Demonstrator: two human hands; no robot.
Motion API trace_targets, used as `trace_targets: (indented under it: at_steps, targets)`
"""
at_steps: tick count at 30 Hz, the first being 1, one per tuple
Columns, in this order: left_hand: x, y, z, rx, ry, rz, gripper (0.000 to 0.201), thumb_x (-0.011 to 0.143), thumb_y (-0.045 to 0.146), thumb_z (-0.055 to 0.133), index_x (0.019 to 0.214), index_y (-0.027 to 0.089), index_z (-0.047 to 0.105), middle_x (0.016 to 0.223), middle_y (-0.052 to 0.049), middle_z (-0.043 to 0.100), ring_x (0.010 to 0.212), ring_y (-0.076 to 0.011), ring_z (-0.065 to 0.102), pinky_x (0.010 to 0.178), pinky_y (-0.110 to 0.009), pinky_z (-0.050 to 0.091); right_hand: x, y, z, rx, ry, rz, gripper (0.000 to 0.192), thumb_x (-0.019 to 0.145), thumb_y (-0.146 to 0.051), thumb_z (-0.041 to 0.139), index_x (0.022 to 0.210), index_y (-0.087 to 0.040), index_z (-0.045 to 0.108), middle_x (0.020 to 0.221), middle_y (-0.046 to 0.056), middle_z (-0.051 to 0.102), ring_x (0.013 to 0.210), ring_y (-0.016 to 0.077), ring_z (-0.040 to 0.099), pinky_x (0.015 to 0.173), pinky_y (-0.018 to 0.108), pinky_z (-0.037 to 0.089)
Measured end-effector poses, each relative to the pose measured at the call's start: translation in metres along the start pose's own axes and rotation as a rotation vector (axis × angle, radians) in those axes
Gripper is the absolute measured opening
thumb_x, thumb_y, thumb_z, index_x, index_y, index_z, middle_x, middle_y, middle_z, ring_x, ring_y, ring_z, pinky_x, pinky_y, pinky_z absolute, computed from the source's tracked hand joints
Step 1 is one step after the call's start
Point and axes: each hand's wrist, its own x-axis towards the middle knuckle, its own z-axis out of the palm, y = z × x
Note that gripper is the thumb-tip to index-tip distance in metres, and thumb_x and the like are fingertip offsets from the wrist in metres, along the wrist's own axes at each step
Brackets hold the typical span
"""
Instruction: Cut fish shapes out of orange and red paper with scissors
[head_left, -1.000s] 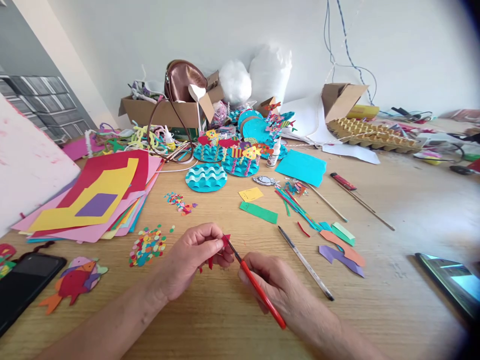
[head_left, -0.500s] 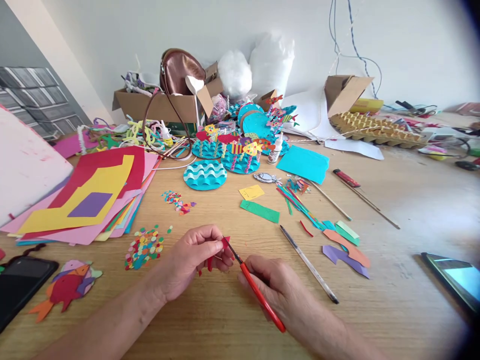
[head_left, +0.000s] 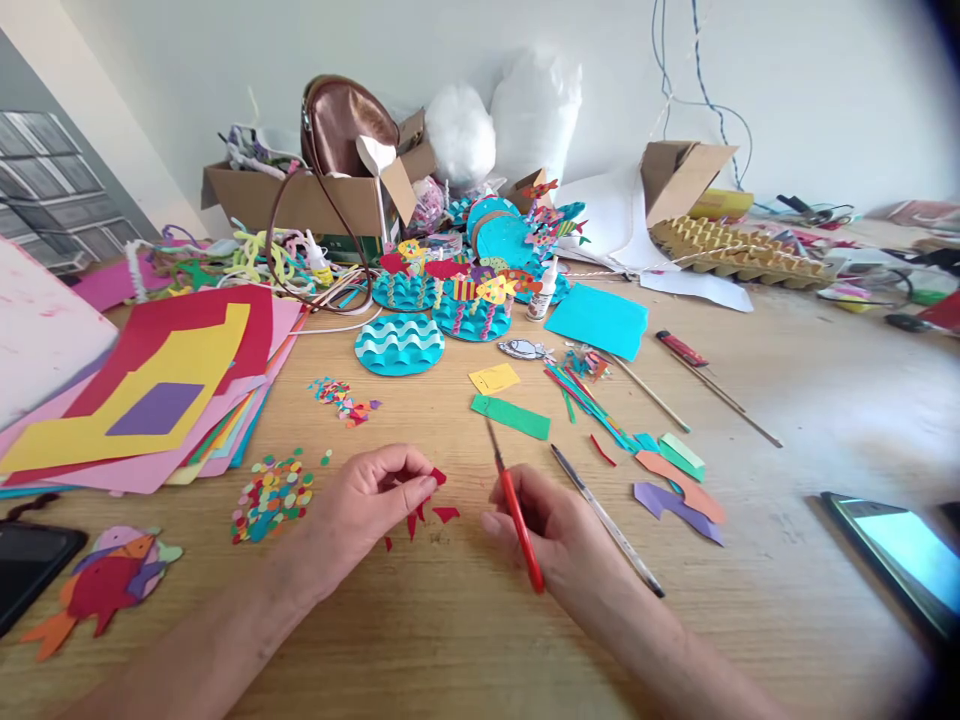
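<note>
Head camera: my left hand point(head_left: 360, 500) pinches one small red paper piece point(head_left: 426, 482) between closed fingers, just above the wooden counter point(head_left: 465, 640). My right hand point(head_left: 551, 530) is curled shut around one pair of red-handled scissors point(head_left: 516, 505), blades pointing away. About three red paper scraps point(head_left: 446, 514) lie between my hands. One silver pen point(head_left: 606, 520) rests just beside my right hand. Two dark phones sit cut off at the edges. The scissor blades' gap is too thin to make out.
</note>
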Motion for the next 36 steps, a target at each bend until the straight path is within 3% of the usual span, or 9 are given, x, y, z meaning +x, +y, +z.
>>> trace_targets:
  at_steps: [3,6,11,19,24,27,31,36]
  targets:
    - [-0.003,0.000,0.010,0.068,-0.063,0.043,0.013,0.072,0.027,0.055,0.063,0.017,0.056,0.057,0.004,0.048,0.055,-0.0099,0.042,0.052,-0.021,0.034,0.000,-0.005,0.000,0.248,-0.043,0.012,0.032,0.066,-0.040,0.065,0.072,-0.019,0.042,0.063,-0.005,0.044,0.051,0.0079,0.034,0.044,0.020,0.027]
    - [-0.006,-0.002,0.021,0.106,-0.092,0.055,0.012,0.071,0.024,0.053,0.060,0.018,0.053,0.056,0.004,0.045,0.054,-0.0102,0.040,0.051,-0.021,0.033,-0.001,-0.009,0.003,0.339,-0.071,0.012,0.031,0.064,-0.037,0.067,0.073,-0.019,0.044,0.064,-0.005,0.046,0.051,0.0069,0.035,0.043,0.019,0.027]
    - [-0.010,0.000,0.027,0.137,-0.103,0.092,0.011,0.071,0.022,0.053,0.060,0.018,0.051,0.057,0.005,0.045,0.055,-0.0102,0.040,0.052,-0.021,0.033,-0.004,-0.010,0.005,0.384,-0.080,-0.007,0.028,0.064,-0.029,0.067,0.074,-0.019,0.043,0.064,-0.006,0.047,0.052,0.0071,0.039,0.044,0.019,0.030]
    - [-0.008,0.015,0.011,0.197,-0.105,0.060,0.011,0.074,0.027,0.054,0.069,0.018,0.056,0.060,0.004,0.052,0.057,-0.0114,0.047,0.054,-0.022,0.036,-0.009,-0.015,0.000,0.366,-0.031,-0.068,0.018,0.066,-0.022,0.061,0.075,-0.019,0.045,0.069,-0.004,0.050,0.053,0.0072,0.040,0.046,0.020,0.031]
    - [-0.009,0.010,0.027,0.334,-0.159,0.084,0.005,0.071,0.017,0.052,0.066,0.018,0.053,0.060,0.005,0.049,0.058,-0.0108,0.045,0.054,-0.021,0.034,-0.008,-0.010,0.003,0.362,-0.034,-0.093,0.025,0.062,-0.023,0.066,0.074,-0.019,0.045,0.066,-0.005,0.050,0.053,0.0073,0.038,0.046,0.020,0.030]
    - [-0.010,0.006,0.031,0.301,-0.176,0.081,0.006,0.069,0.015,0.052,0.066,0.019,0.050,0.060,0.005,0.048,0.059,-0.0109,0.045,0.054,-0.021,0.035,-0.007,-0.008,0.004,0.394,-0.068,-0.093,0.026,0.062,-0.023,0.067,0.073,-0.019,0.044,0.062,-0.006,0.049,0.054,0.0080,0.041,0.047,0.020,0.032]
    - [-0.009,0.009,0.023,0.192,-0.237,0.042,0.004,0.071,0.017,0.051,0.068,0.019,0.050,0.060,0.006,0.048,0.057,-0.0102,0.045,0.052,-0.021,0.036,-0.007,-0.010,0.002,0.407,-0.059,-0.065,0.027,0.063,-0.027,0.068,0.073,-0.019,0.043,0.063,-0.006,0.049,0.051,0.0069,0.040,0.043,0.019,0.031]
    - [-0.011,0.011,0.019,0.204,-0.208,0.033,0.007,0.071,0.015,0.051,0.066,0.019,0.050,0.057,0.006,0.047,0.055,-0.0094,0.044,0.052,-0.020,0.035,-0.008,-0.012,0.002,0.370,-0.063,-0.055,0.027,0.063,-0.028,0.068,0.072,-0.019,0.044,0.065,-0.004,0.051,0.051,0.0068,0.041,0.043,0.019,0.032]
